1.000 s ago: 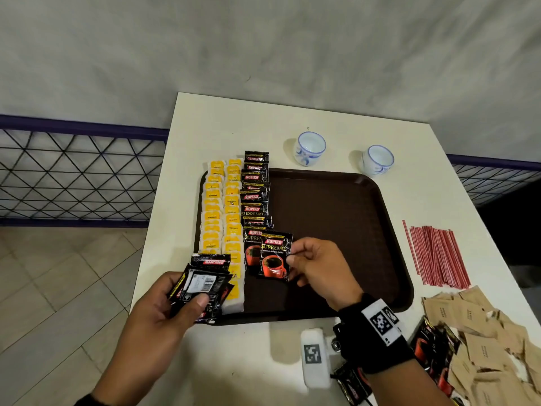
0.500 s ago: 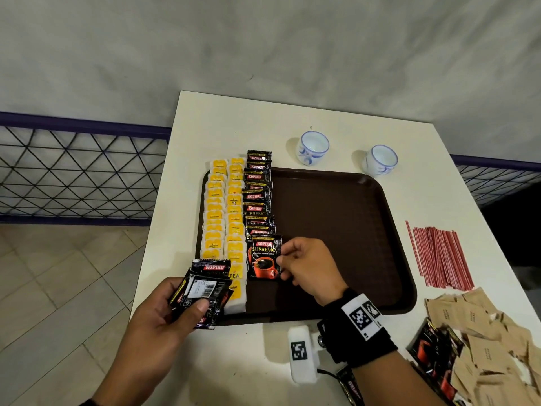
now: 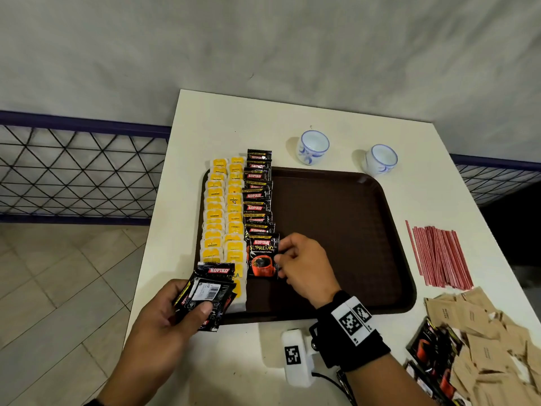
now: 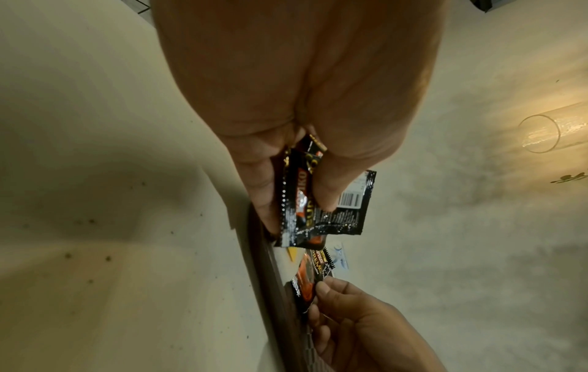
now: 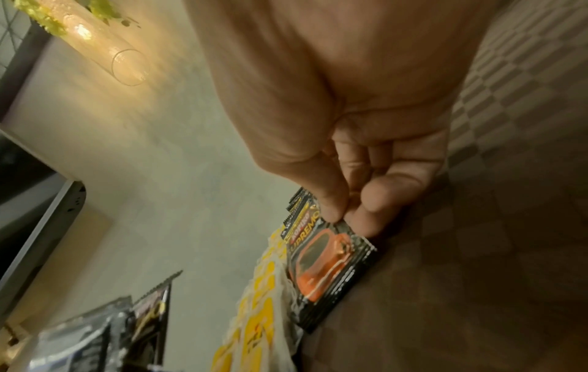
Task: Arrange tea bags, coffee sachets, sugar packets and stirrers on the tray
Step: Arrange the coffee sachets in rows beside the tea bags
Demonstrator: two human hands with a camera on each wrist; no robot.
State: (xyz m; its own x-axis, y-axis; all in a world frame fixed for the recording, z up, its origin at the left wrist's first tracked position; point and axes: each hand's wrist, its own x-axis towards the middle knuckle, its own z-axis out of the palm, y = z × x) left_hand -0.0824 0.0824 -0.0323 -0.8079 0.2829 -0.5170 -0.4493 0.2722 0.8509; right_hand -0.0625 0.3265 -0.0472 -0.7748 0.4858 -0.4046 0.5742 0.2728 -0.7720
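a second ago the coffee sachet [image 3: 262, 256] hung tilted above the tray [image 3: 336, 230]; now it lies flat at the near end of the coffee column, lower centre of the frame, long axis running up the frame, logo end away. the right hand [image 3: 304, 266] pinches its edge; the left hand [image 3: 164, 315] grips the spare sachets [image 3: 209, 297]. one more placed, release next.
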